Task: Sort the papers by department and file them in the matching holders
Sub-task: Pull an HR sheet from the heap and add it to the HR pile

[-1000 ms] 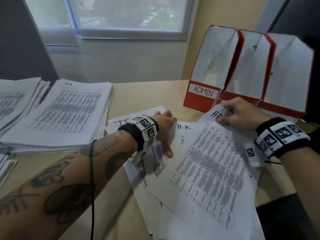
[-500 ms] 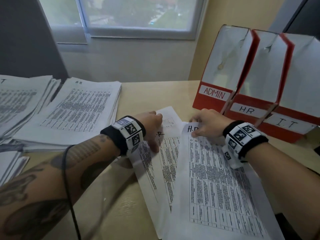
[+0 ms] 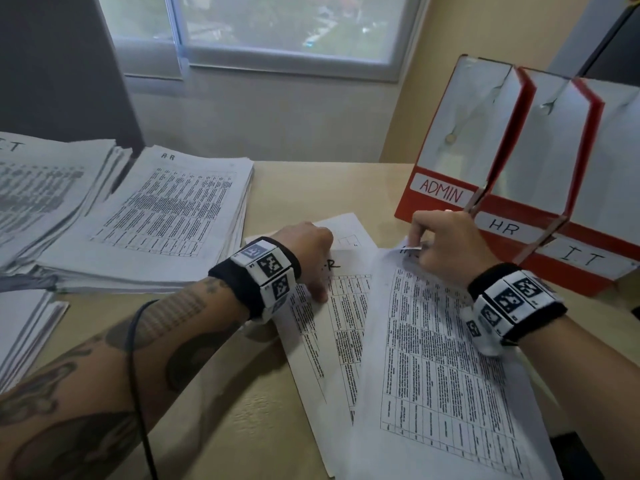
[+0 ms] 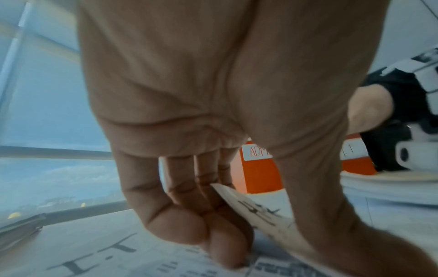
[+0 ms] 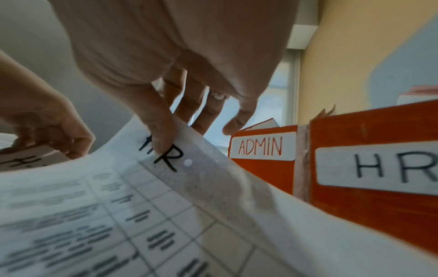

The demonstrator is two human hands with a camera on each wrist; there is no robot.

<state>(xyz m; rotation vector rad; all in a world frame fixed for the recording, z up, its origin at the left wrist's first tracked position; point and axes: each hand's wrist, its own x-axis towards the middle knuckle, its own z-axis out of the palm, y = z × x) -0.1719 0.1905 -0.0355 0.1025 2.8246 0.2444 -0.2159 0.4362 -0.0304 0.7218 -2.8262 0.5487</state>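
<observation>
Loose printed sheets lie on the desk before me. My right hand [image 3: 419, 241] pinches the top edge of a sheet marked HR [image 3: 433, 358], thumb on the lettering [image 5: 163, 144] and fingers behind; that edge is lifted off the desk. My left hand [image 3: 321, 275] holds the top corner of a second H.R sheet [image 3: 343, 323] between thumb and curled fingers [image 4: 189, 206]. Under it lies a sheet marked I.T [image 4: 94, 258]. Three red holders stand at the right: ADMIN [image 3: 441, 194], HR [image 3: 504, 226], IT [image 3: 585, 258].
A thick paper stack headed HR [image 3: 166, 209] sits at the left, with an IT stack [image 3: 38, 188] beyond it and another pile [image 3: 20, 327] at the near left edge. The window wall [image 3: 277, 109] runs behind the desk. A cable hangs along my left forearm.
The right hand has drawn its HR sheet nearer and lifted its top edge. The left hand's fingers, spread on the papers before, now curl round the other sheet's corner.
</observation>
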